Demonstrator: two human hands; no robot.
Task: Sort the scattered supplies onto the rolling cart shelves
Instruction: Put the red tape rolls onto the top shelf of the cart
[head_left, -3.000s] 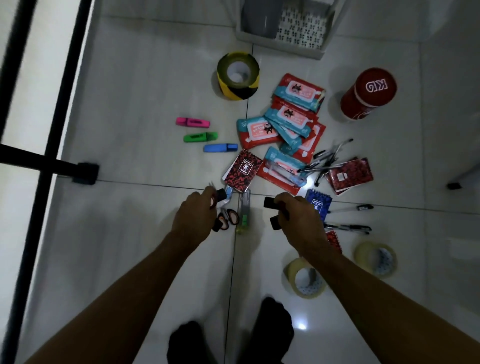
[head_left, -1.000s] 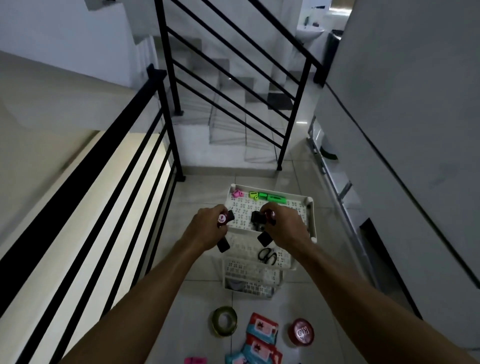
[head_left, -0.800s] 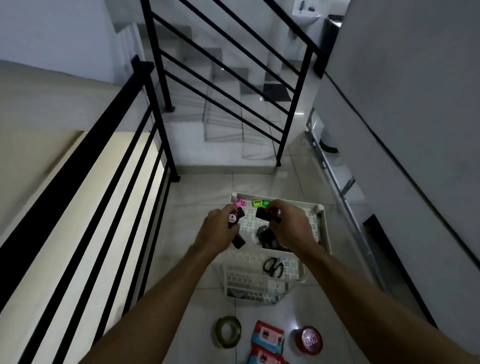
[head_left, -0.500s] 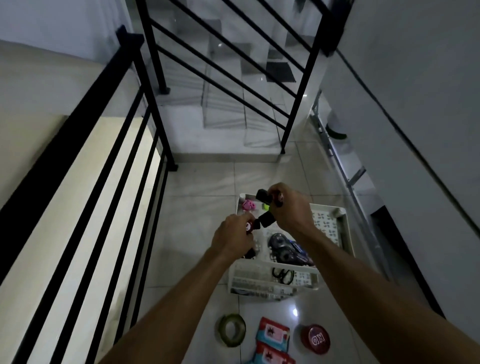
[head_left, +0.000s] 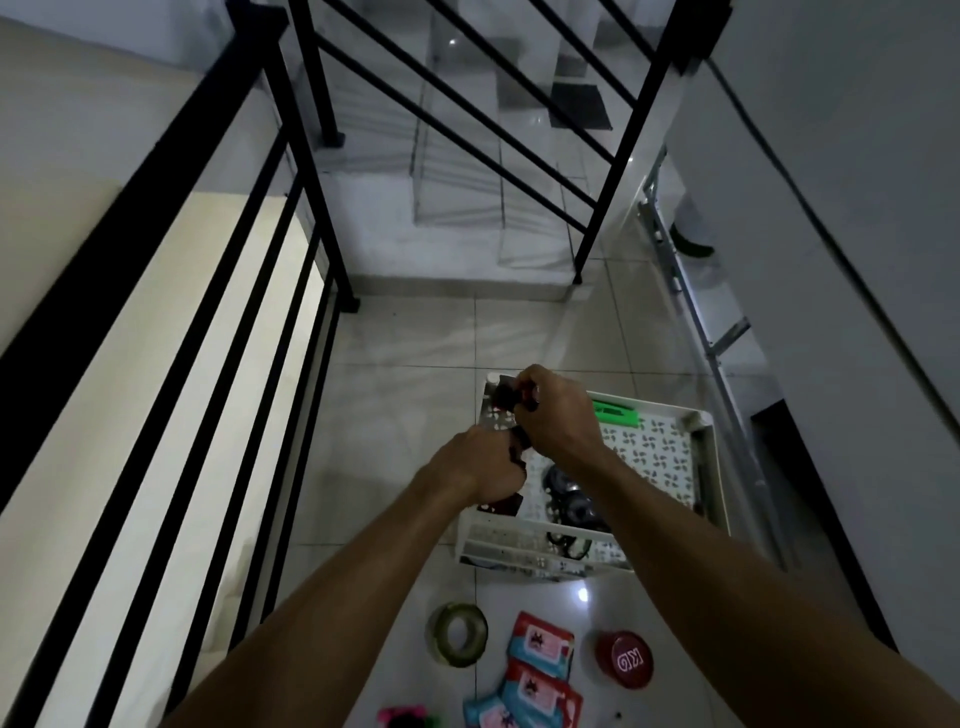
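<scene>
1. The only writing I can make out is on the lid of the red tin (head_left: 623, 660) on the floor near me: pale letters that look like "KG", turned away from me.
2. The red and blue packets (head_left: 537, 647) left of the tin carry a pale panel with a small dark figure; their print is too small to read.
3. The rolling cart (head_left: 704, 457) is white plastic, its top shelf patterned with small dark cut-outs. It stands on the tiled floor ahead of me, right of the black railing (head_left: 291, 218).
4. A green marker (head_left: 615, 413) lies at the far edge of the top shelf; dark round things sit near the shelf's middle, too dim to name.
5. My left hand (head_left: 485, 462), over the cart's left near corner, has its fingers curled round small dark clips (head_left: 514, 504).
6. My right hand (head_left: 558, 415), over the far left corner, pinches more dark clips in curled fingers.
7. A greenish tape roll (head_left: 460, 634) lies on the floor left of the packets.
</scene>
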